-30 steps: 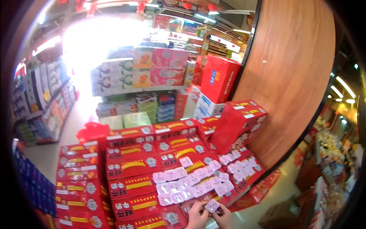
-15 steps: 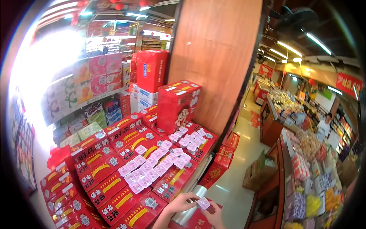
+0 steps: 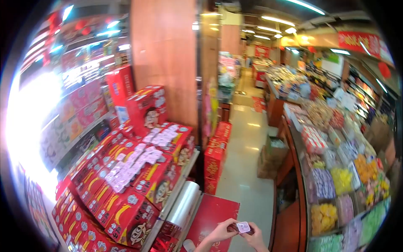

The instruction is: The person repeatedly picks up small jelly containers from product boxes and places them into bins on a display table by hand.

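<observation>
Low in the view, a small square cup with a pale pink top point(image 3: 243, 227) is held between my two hands. My left hand point(image 3: 222, 231) closes on its left side, and my right hand point(image 3: 254, 238) pinches it from the right. The lower part of the cup is hidden by my fingers. To the left, many similar pink packs point(image 3: 130, 166) lie in rows on stacked red cartons point(image 3: 121, 214) with yellow stripes. Between those cartons and my hands stands a shiny roll of clear film point(image 3: 183, 203).
A red box top point(image 3: 214, 216) lies just beyond my hands. A wooden pillar point(image 3: 166, 54) rises behind the cartons. On the right is a long counter of packaged sweets point(image 3: 342, 180), with a cardboard box point(image 3: 273, 157) beside it. A person point(image 3: 339, 93) stands farther back.
The view has turned right, toward the aisle. My hands, still with the pink cup, now appear farther right, away from the cartons and the film roll.
</observation>
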The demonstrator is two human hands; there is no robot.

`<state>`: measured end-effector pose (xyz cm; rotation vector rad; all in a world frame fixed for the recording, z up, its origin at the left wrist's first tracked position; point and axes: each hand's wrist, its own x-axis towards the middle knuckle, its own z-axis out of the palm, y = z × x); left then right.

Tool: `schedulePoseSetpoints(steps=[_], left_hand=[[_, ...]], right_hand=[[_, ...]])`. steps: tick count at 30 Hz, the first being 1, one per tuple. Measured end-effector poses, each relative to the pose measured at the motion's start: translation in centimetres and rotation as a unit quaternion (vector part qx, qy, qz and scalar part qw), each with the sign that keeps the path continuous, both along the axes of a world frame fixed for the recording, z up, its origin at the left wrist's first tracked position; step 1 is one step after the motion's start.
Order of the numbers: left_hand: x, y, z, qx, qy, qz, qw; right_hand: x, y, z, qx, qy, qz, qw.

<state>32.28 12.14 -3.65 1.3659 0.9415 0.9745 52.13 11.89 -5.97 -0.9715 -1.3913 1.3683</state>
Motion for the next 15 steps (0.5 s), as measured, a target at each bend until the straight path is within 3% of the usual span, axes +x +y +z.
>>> schedulePoseSetpoints(steps=[2, 5, 8, 15], left_hand=[[4.2, 0.2, -2.2, 0.024, 0.016, -0.037, 0.999], [10.6, -0.3, -1.3, -0.053, -0.006, -0.096, 0.994], [16.9, 0.0, -1.7, -0.004, 0.05, -0.145, 0.988], [28.0, 1.1, -1.7, 0.031, 0.061, -0.224, 0.972]], right_hand=[[3.5, -2.0, 0.0, -0.017, 0.005, -0.055, 0.998], [9.0, -4.8, -1.7, -0.031, 0.04, -0.129, 0.99], [14.6, -6.8, -1.4, 0.024, -0.059, -0.182, 0.981], [22.7, -9.0, -3.3, 0.04, -0.038, -0.321, 0.945]])
